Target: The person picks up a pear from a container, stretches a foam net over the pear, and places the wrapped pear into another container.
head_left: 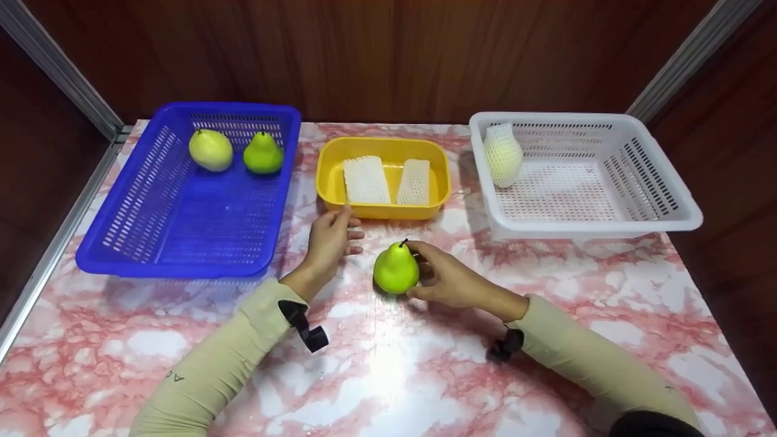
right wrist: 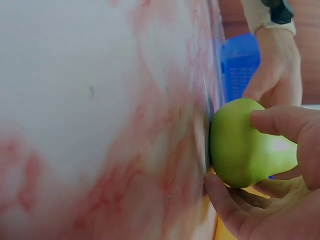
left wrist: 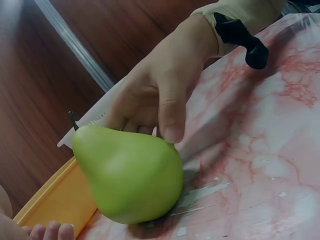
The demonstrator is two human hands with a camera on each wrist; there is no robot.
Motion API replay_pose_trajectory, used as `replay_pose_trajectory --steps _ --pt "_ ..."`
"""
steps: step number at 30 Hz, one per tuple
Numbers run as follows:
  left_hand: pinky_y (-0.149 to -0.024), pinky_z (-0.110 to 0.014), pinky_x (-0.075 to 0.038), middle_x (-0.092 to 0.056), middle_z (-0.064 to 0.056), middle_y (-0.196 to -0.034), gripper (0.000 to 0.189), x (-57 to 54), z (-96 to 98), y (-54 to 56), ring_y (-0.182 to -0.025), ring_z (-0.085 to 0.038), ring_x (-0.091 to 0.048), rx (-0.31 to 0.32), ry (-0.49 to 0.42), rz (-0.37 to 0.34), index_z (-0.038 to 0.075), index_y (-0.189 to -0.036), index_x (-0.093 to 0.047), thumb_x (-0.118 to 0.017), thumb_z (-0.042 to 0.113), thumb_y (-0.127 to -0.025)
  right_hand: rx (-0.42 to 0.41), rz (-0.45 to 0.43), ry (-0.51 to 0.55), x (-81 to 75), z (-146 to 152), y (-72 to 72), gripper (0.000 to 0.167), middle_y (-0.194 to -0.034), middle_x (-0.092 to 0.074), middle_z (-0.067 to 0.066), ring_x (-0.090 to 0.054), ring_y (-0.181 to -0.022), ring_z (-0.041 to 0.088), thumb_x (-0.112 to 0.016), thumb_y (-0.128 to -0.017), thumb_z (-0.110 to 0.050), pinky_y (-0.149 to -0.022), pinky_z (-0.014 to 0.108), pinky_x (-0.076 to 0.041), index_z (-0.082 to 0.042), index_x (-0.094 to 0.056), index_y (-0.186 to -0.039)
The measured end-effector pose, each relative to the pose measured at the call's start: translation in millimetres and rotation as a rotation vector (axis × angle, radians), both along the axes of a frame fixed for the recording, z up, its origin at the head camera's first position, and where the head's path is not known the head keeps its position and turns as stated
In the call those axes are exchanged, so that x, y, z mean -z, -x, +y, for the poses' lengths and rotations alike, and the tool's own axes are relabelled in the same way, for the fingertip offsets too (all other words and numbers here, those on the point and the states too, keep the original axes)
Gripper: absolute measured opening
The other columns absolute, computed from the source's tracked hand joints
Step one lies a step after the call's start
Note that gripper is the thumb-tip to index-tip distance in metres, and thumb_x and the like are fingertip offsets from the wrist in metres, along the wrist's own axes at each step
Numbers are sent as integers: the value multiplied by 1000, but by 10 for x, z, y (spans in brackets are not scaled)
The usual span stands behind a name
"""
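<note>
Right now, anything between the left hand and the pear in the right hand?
Nothing visible. Only tabletop shows between the left hand and the green pear. The right hand holds it from the opposite side; the yellow bin sits outside that gap.

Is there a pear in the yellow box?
No, only white foam nets lie in the yellow box.

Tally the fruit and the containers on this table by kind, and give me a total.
Bare pears: 3 (the held pear in the right hand; a yellow pear and a green pear in the blue basket)
Net-wrapped pear: 1
Baskets: 2 (blue basket, white basket)
Yellow bin: 1
Total: 7
</note>
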State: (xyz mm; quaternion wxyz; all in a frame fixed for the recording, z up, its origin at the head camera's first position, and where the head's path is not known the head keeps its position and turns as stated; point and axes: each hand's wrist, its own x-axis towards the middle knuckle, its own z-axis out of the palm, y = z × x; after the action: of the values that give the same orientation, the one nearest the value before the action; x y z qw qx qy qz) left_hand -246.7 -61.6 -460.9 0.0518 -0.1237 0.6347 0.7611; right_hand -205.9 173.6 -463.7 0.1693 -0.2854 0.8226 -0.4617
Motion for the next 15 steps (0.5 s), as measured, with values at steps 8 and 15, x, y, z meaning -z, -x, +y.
replay_pose_trajectory --steps 8,15 --pt "-48 -24 -55 -61 -10 -95 38 2 -5 73 -67 -14 -62 -21 -70 -52 -7 -117 -60 -50 28 -109 -23 15 -74 -263 130 106 74 -149 -42 33 -48 -131 48 -69 -89 5 -100 53 -53 8 -32 -153" --pt "-48 -25 -56 -61 -13 -97 34 19 9 112 -64 -13 -62 -38 -107 -78 -4 -109 -60 -52 29 -108 66 70 -159 -617 161 234 38 -114 -67 21 -64 -104 34 -68 -93 -1 -92 47 -56 6 -60 -130"
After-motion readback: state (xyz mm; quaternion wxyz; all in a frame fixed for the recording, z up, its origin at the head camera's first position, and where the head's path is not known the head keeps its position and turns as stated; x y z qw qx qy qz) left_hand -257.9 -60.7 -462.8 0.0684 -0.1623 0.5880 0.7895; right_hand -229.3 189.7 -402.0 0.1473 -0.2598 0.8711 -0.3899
